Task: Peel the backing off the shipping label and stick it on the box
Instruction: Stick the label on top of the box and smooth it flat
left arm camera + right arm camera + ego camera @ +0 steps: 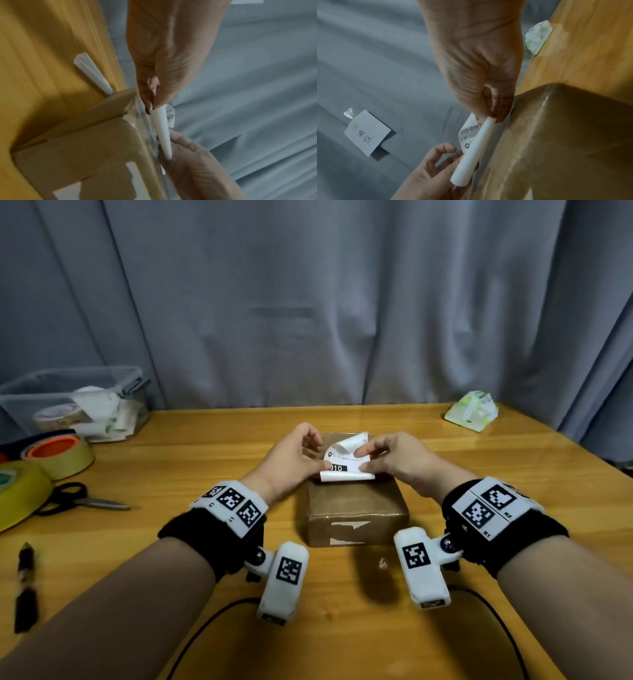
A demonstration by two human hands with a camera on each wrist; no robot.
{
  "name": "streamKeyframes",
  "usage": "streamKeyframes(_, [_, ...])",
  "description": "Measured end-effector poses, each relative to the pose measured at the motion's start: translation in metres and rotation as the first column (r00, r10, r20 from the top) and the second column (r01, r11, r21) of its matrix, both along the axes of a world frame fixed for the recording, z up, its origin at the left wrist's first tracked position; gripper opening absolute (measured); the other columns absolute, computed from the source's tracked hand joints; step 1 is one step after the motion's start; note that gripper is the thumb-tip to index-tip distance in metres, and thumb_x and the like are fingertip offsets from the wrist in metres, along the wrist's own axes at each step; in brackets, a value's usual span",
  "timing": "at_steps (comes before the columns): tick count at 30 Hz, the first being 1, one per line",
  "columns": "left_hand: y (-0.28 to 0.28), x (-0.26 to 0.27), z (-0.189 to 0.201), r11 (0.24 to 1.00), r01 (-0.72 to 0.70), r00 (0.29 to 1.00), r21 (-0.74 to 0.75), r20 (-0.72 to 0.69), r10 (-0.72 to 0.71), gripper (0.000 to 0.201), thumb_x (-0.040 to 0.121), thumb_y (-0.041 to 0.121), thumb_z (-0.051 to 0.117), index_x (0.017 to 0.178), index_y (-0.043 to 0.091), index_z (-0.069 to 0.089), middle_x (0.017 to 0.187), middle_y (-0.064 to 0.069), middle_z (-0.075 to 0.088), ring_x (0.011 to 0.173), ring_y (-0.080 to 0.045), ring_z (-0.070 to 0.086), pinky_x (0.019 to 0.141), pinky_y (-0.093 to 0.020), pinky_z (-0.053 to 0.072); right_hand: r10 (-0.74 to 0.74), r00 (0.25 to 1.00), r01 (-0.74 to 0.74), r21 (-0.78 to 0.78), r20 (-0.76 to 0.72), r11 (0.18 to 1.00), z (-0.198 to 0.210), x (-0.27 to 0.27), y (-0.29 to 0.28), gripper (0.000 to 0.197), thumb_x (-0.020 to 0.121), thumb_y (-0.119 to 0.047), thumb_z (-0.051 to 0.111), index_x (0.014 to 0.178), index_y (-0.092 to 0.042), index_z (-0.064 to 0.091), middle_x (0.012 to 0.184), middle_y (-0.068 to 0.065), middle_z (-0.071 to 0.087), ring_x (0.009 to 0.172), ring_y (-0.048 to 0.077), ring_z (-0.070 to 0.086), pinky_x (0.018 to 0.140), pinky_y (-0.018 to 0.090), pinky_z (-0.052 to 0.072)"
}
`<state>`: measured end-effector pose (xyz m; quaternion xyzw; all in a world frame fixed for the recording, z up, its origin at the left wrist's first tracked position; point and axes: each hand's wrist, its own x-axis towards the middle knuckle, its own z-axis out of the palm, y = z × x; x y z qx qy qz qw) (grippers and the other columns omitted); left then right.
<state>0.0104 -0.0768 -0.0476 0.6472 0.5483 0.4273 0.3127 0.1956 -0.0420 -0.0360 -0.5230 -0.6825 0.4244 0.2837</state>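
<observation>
A brown cardboard box [356,508] sealed with clear tape stands in the middle of the wooden table [205,440]. Both hands hold a white shipping label [342,465] just above the box top. My left hand [325,465] pinches its left edge and my right hand [363,460] pinches its right edge. The printed face with black "010" text points up. The far end curls upward and the near edge rolls under. In the wrist views the rolled white edge [163,132] [474,148] spans between the two pinches beside the box [85,148] [565,135]. I cannot tell label from backing.
A clear plastic bin [68,402], tape rolls [58,453], scissors [82,499] and a black pen [25,587] lie at the left. A green tissue pack [472,410] sits back right. A white curled strip [92,73] lies on the table beyond the box. A grey curtain hangs behind.
</observation>
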Motion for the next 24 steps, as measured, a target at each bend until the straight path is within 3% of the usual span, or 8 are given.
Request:
streamKeyframes(2, [0.004,0.001,-0.003,1.0,-0.02,0.997,-0.001,-0.07,0.02,0.033,0.076,0.003,0.073,0.076,0.024,0.047,0.085,0.006,0.056,0.066,-0.003,0.049,0.062,-0.013,0.043,-0.004,0.997,0.003,0.016,0.072,1.0,0.0,-0.002,0.002,0.024,0.078,0.002,0.07,0.097,-0.011,0.069,0.087,0.002,0.061,0.077,0.013,0.056,0.063,0.018,0.045])
streamKeyframes(6, [0.012,0.005,-0.004,0.997,-0.078,0.988,0.006,-0.133,0.078,0.034,0.076,0.003,0.073,0.066,0.025,0.048,0.068,0.01,0.053,0.062,-0.002,0.048,0.057,-0.008,0.04,-0.019,0.989,0.015,0.029,0.149,0.999,0.001,-0.006,0.004,0.028,0.078,0.002,0.07,0.104,-0.008,0.069,0.101,0.007,0.06,0.089,0.019,0.056,0.075,0.024,0.048])
streamKeyframes(9, [0.017,0.011,-0.004,0.99,-0.137,0.981,-0.032,-0.142,0.131,0.034,0.076,0.004,0.073,0.064,0.023,0.047,0.058,0.005,0.053,0.053,-0.01,0.048,0.055,-0.023,0.041,-0.023,0.987,0.019,0.028,0.158,0.999,0.004,-0.005,0.004,0.028,0.079,0.003,0.068,0.106,-0.004,0.069,0.101,0.01,0.061,0.089,0.019,0.055,0.083,0.029,0.048])
streamKeyframes(12, [0.02,0.014,-0.003,0.979,-0.201,0.961,-0.036,-0.202,0.19,0.035,0.075,0.011,0.075,0.063,0.023,0.044,0.061,0.006,0.052,0.058,-0.014,0.049,0.056,-0.027,0.039,-0.018,0.986,0.012,0.035,0.165,0.999,0.008,-0.003,0.003,0.029,0.079,0.003,0.069,0.107,-0.003,0.068,0.109,0.014,0.064,0.093,0.02,0.056,0.079,0.024,0.046])
streamKeyframes(15, [0.021,0.013,-0.003,0.975,-0.217,0.954,-0.054,-0.221,0.2,0.036,0.075,0.011,0.075,0.062,0.023,0.044,0.062,0.006,0.051,0.066,-0.019,0.05,0.058,-0.027,0.038,-0.019,0.986,0.014,0.029,0.166,0.999,0.009,-0.002,0.002,0.031,0.079,0.002,0.068,0.11,-0.002,0.068,0.113,0.013,0.062,0.102,0.023,0.058,0.086,0.025,0.044])
streamKeyframes(19, [0.019,0.012,-0.004,0.972,-0.224,0.942,-0.075,-0.271,0.197,0.034,0.076,0.013,0.075,0.061,0.023,0.046,0.061,0.007,0.051,0.069,-0.018,0.05,0.061,-0.026,0.038,0.003,0.982,-0.007,0.021,0.191,1.0,0.006,-0.003,0.001,0.03,0.08,0.002,0.068,0.109,-0.004,0.068,0.107,0.016,0.064,0.087,0.019,0.055,0.079,0.026,0.047])
streamKeyframes(24, [0.018,0.013,0.0,0.976,-0.212,0.904,-0.05,-0.389,0.176,0.032,0.076,0.016,0.075,0.058,0.024,0.05,0.06,0.011,0.053,0.07,-0.016,0.054,0.068,-0.027,0.044,0.009,0.967,-0.02,0.04,0.254,0.999,0.01,-0.003,-0.001,0.031,0.082,-0.001,0.067,0.113,-0.005,0.067,0.122,0.017,0.062,0.11,0.029,0.059,0.093,0.03,0.047])
